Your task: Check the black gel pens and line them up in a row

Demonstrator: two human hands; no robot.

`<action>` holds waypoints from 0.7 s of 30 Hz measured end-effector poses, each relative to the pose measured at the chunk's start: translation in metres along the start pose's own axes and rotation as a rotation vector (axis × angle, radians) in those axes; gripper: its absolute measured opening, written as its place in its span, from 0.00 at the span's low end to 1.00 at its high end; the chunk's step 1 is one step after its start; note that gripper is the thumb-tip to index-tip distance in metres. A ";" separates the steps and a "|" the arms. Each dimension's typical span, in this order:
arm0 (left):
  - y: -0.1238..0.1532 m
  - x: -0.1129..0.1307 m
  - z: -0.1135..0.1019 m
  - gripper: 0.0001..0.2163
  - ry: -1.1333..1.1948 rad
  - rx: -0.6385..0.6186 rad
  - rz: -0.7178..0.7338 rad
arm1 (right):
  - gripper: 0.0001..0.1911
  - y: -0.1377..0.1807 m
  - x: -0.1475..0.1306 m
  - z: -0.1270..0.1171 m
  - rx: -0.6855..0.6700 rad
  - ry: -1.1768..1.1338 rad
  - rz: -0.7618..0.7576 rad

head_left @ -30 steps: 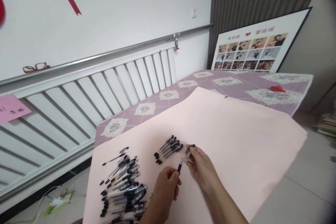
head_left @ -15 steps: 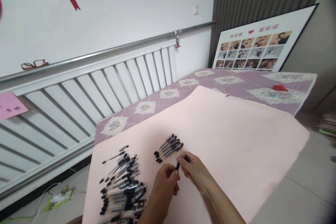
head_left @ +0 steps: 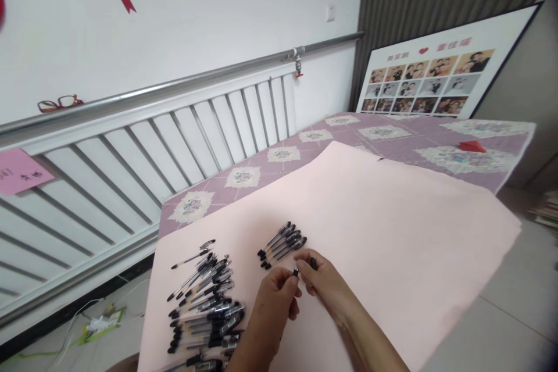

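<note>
My left hand [head_left: 276,296] pinches a black pen [head_left: 296,272], whose dark end pokes out past the thumb; the rest of it is hidden in the fingers. Just to its right, my right hand [head_left: 317,273] has its fingers closed on a small black piece, apparently a pen cap [head_left: 313,263]. A narrow gap shows between the two pieces. Beyond my hands lies a neat group of several capped pens [head_left: 283,244], side by side. To the left is a larger heap of pens [head_left: 204,302], with clear, black-ended caps among them.
Pink paper sheet [head_left: 383,232] covers much of a table with a purple patterned cloth [head_left: 296,154]. A red folded paper [head_left: 472,146] lies at the far right. Behind stand a white radiator [head_left: 192,145] with a pipe and a leaning photo board [head_left: 418,78]. Glasses [head_left: 61,103] rest on the pipe.
The dark pen end at my left fingers shows shorter, and a gap has opened between it and my right fingertips. The view has shifted slightly; the pens on the table lie as before.
</note>
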State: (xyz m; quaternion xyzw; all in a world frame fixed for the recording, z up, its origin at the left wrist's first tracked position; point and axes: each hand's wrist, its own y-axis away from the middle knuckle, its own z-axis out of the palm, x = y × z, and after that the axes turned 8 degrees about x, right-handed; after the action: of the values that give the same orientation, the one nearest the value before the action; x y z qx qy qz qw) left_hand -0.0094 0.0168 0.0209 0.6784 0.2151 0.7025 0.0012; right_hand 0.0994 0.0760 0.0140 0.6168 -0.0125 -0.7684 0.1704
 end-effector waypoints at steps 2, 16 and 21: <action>0.000 0.000 0.000 0.11 -0.009 0.007 0.003 | 0.13 -0.002 0.002 0.000 -0.012 0.050 -0.008; -0.002 -0.002 -0.004 0.10 -0.040 0.014 0.032 | 0.12 -0.002 0.005 -0.001 -0.058 0.063 0.017; -0.008 -0.009 -0.005 0.08 -0.031 0.006 0.013 | 0.09 -0.002 0.005 -0.005 -0.126 0.012 0.045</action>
State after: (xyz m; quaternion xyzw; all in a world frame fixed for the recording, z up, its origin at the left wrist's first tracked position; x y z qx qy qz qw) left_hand -0.0154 0.0198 0.0103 0.6907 0.2128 0.6911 -0.0023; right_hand 0.1022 0.0774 0.0074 0.6090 0.0229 -0.7599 0.2262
